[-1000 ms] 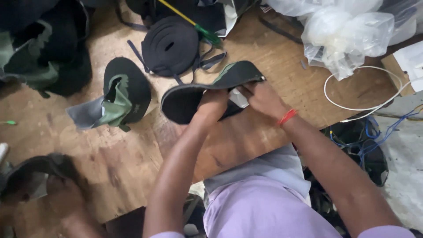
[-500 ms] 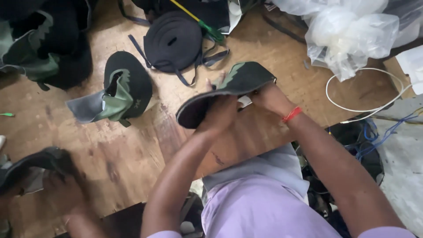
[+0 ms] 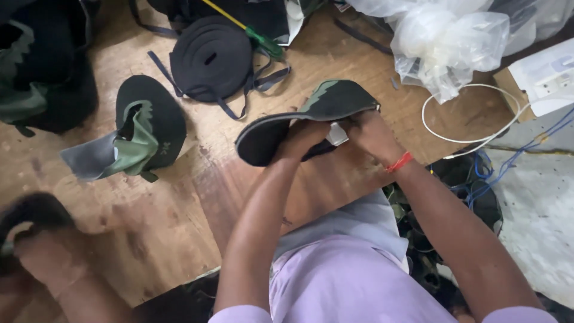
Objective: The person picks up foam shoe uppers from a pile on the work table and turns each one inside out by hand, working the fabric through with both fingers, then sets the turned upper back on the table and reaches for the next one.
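Both of my hands hold a black and green sandal [image 3: 311, 116] tilted above the wooden table [image 3: 179, 203]. My left hand [image 3: 305, 139] grips its underside near the middle. My right hand [image 3: 371, 133], with a red band at the wrist, pinches the green upper near a small white piece. A second sandal [image 3: 149, 125] with a loose green and grey upper lies flat to the left.
A coil of black strap [image 3: 210, 57] lies at the back, with a green and yellow tool [image 3: 263, 43] beside it. Clear plastic bags [image 3: 448, 42] and a white cable [image 3: 478, 113] sit at the right. Another person's hand [image 3: 42, 254] holds dark material at the lower left.
The sandal in my hands has tipped further up, its green side turned toward the camera. The other person's hand at the lower left has shifted slightly.
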